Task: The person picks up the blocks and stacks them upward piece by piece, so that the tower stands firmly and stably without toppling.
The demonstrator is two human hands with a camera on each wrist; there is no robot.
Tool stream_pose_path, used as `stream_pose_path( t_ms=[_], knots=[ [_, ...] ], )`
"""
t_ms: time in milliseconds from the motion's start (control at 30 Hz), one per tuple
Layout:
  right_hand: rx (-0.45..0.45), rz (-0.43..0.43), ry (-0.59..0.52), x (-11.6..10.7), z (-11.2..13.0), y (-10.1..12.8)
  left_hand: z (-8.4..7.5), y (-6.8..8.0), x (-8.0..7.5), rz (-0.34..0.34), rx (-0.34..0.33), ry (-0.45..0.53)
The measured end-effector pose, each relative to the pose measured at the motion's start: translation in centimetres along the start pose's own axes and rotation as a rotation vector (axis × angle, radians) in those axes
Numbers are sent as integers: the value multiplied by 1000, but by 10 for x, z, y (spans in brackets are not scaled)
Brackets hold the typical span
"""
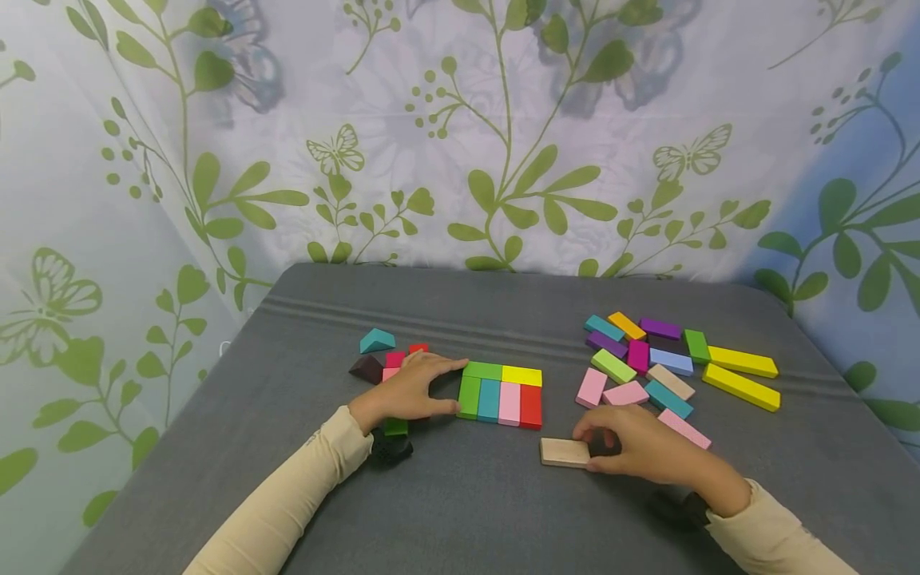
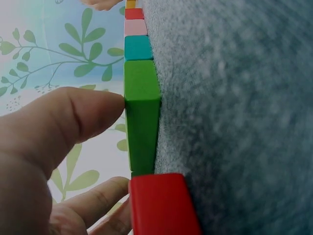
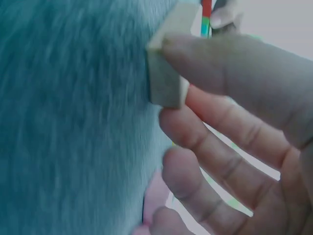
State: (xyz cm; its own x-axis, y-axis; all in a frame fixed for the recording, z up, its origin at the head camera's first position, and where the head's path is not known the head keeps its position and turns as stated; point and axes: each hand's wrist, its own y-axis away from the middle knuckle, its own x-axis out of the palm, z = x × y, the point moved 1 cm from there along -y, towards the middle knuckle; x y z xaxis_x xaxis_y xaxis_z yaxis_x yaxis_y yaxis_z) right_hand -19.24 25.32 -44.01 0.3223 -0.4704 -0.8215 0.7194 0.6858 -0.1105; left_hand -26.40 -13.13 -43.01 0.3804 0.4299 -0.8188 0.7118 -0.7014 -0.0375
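Observation:
My left hand (image 1: 411, 388) lies at the left side of a flat rectangle of coloured blocks, its thumb touching the edge of an upright-set green block (image 1: 469, 398). In the left wrist view that green block (image 2: 143, 117) is beside the thumb tip, with the fingers spread loosely. Beside it in the row are a teal block (image 1: 489, 401), a pink block (image 1: 509, 403) and a red block (image 1: 530, 407). Along their far ends lie another green block (image 1: 483, 370) and a yellow block (image 1: 522, 375). My right hand (image 1: 643, 444) pinches the end of a plain wooden block (image 1: 562, 452) on the table.
Under and around my left hand is a second group of blocks, including a green one (image 1: 396, 427), a dark triangle (image 1: 367, 369) and a teal triangle (image 1: 377, 341). Several loose blocks lie at the right, among them a long yellow block (image 1: 742, 387). A grey cloth (image 1: 474, 511) covers the table.

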Motion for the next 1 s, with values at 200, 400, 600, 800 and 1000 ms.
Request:
stream_pose_path(
  t_ms=[200, 400, 600, 800, 1000],
  knots=[
    [25, -36, 40, 18, 5, -17, 0, 0, 0, 6, -17, 5],
    [91, -20, 123, 17, 52, -40, -1, 0, 0, 10, -31, 6],
    [8, -70, 230, 31, 68, -60, -2, -1, 0, 7, -32, -10],
    [50, -90, 274, 36, 90, -78, -2, -1, -1, 13, -33, -12],
    [64, -114, 293, 39, 96, -86, -1, 0, -1, 26, -70, 5]
  ],
)
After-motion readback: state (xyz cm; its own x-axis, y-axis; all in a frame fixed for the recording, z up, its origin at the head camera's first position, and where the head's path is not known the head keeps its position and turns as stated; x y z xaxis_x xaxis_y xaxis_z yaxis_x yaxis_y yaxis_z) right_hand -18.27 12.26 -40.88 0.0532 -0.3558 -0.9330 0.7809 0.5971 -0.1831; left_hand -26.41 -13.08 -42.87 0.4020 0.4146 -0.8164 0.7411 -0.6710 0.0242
